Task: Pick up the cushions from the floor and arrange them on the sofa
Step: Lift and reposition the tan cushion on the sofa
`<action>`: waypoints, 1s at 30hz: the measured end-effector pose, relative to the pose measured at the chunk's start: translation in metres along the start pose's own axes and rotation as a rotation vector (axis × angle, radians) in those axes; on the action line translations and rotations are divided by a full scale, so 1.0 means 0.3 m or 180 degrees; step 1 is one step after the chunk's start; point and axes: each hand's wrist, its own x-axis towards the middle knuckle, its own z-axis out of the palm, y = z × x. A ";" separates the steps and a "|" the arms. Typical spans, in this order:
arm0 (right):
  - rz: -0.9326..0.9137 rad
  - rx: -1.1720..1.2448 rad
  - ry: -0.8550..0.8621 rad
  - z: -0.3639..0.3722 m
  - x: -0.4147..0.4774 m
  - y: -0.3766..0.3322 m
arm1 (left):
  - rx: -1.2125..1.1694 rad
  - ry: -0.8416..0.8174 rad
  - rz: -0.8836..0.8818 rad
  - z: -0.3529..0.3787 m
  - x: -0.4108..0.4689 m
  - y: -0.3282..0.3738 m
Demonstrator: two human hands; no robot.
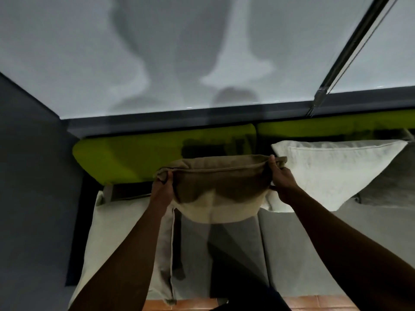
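I hold a beige cushion (219,187) over the grey sofa seat (292,248), in front of the green back cushion (125,156). My left hand (162,187) grips its upper left corner and my right hand (281,176) grips its upper right corner. The cushion sags between them and its lower part is lit paler. A white cushion (334,169) leans on the sofa back just right of it, touching my right hand's side. Another pale cushion (125,239) lies at the sofa's left end, partly under my left forearm.
A second green back cushion (336,126) runs to the right. Behind the sofa a grey sill (157,120) and a bright window blind (89,52) rise. A dark wall (29,176) closes the left side. Orange floor tiles (314,304) show below.
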 end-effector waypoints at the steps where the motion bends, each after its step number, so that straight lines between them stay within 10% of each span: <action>1: 0.0022 0.0008 -0.0050 0.016 0.029 -0.008 | 0.0005 0.0014 -0.0035 0.005 0.032 0.004; 30: -0.0235 -0.0467 0.0678 0.037 0.197 0.006 | 0.0355 0.0044 -0.0366 -0.051 0.357 -0.027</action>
